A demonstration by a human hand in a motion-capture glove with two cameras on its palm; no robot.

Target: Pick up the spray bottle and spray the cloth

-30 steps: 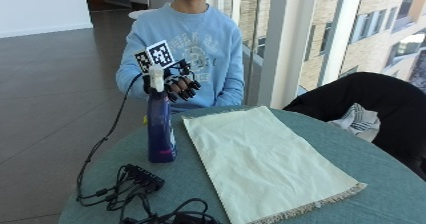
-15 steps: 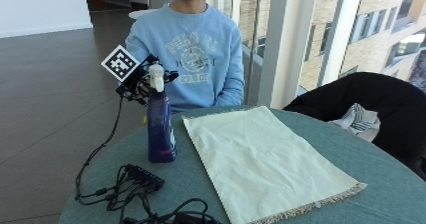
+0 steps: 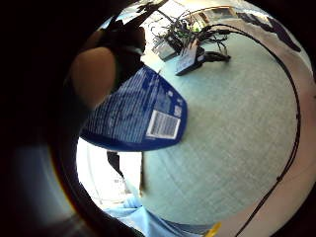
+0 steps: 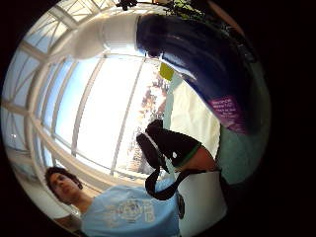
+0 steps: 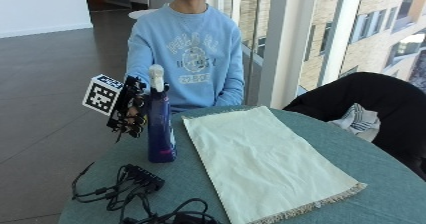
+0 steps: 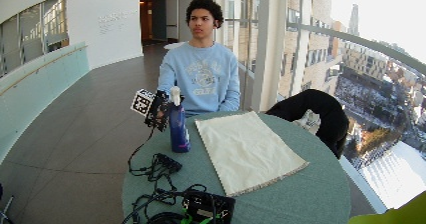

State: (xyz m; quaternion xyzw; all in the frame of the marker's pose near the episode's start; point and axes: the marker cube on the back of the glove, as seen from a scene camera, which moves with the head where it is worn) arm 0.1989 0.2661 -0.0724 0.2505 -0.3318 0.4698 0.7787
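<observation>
A blue spray bottle (image 5: 160, 134) with a white head stands upright on the round teal table (image 5: 379, 184), just left of a cream cloth (image 5: 259, 156) spread flat. My gloved right hand (image 5: 132, 111) is at the bottle's left side, level with its neck and shoulder, palm towards it. Its fingers (image 4: 173, 143) are partly curled and not wrapped round the bottle. In the palm views the bottle's label (image 3: 138, 113) and its neck (image 4: 207, 64) fill much of the picture. The wide outside view shows the same bottle (image 6: 178, 129) and hand (image 6: 158, 115).
A bundle of black cables and small boxes (image 5: 136, 189) lies on the table in front of the bottle. A black jacket over a chair (image 5: 373, 101) is at the table's far right. The person sits behind the table.
My hand has come down from behind the bottle's white head and swung to the bottle's left side. The bottle and cloth have not moved.
</observation>
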